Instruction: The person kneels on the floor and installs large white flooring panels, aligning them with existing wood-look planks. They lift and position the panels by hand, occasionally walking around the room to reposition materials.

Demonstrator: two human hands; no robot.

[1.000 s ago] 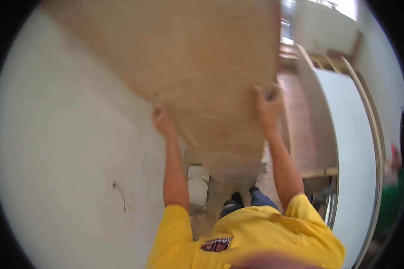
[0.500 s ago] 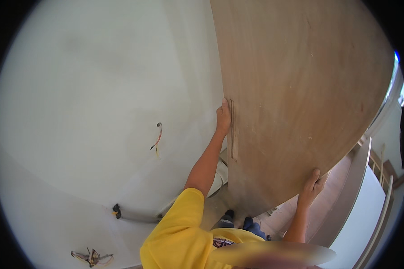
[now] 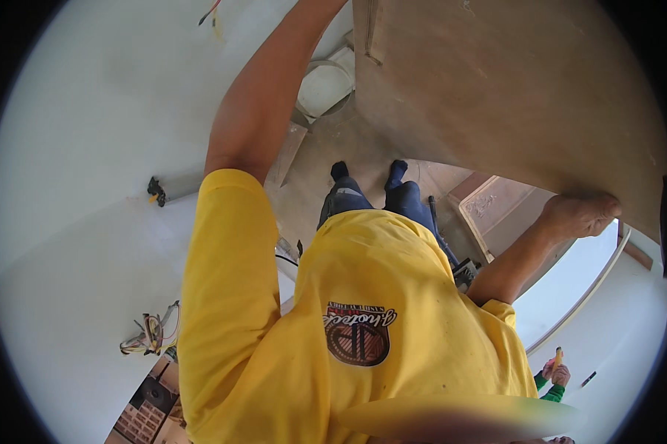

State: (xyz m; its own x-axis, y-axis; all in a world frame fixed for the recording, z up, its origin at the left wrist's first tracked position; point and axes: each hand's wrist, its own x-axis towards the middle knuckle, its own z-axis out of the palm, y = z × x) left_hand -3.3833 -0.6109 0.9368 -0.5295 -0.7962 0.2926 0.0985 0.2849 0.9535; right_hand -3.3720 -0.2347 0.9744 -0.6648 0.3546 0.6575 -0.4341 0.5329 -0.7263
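Observation:
A large brown wooden panel stands tilted in front of me and fills the upper right. It has a long narrow slot near its left edge. My right hand is closed on the panel's lower edge, its fingers partly hidden. My left forearm reaches up along the panel's left side. The left hand itself lies beyond the top of the picture.
White walls with loose wires are on the left. A round white lid or bucket sits by the wall. A box-like wooden piece and a white board lie right. Another person's hands hold something yellow at lower right.
The view has tipped down toward my body, so the panel sits higher in the picture. My left hand has gone out past the top edge; my right hand stays on the panel.

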